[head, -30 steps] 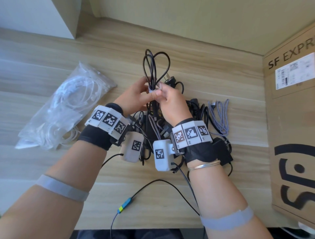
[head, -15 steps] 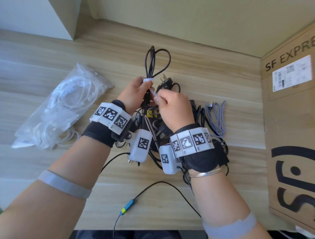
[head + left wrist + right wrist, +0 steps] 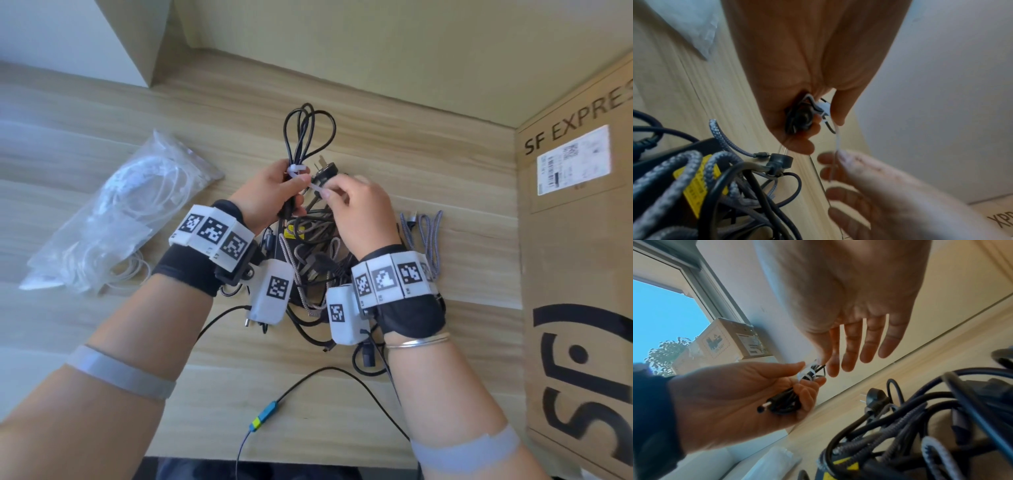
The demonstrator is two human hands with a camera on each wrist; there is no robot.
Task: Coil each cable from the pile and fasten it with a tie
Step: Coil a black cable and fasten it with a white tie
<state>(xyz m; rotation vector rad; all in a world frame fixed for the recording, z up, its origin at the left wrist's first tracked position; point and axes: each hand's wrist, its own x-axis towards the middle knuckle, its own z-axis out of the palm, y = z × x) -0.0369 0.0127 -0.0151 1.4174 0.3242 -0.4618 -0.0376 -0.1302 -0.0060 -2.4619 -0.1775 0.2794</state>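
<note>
Black cable (image 3: 310, 137): coiled, gripped in our left hand (image 3: 270, 195) above the pile (image 3: 308, 253); white tie (image 3: 296, 170) looped on, our right hand (image 3: 356, 212) pinching its tail. Pile on worktop (image 3: 102, 342) remains uncoiled.

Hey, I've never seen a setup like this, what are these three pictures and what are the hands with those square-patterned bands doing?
No machine here: a person wears three cameras. One on the head looks down at the wooden table; one on each wrist looks along the hand. The patterned bands are strapped on the wrists. The left hand grips a coiled black cable, with a white tie wrapped round it. The right hand pinches the tie's loose end. Beneath lies a pile of cables, with a plastic bag on the left and a cardboard box on the right.
</note>
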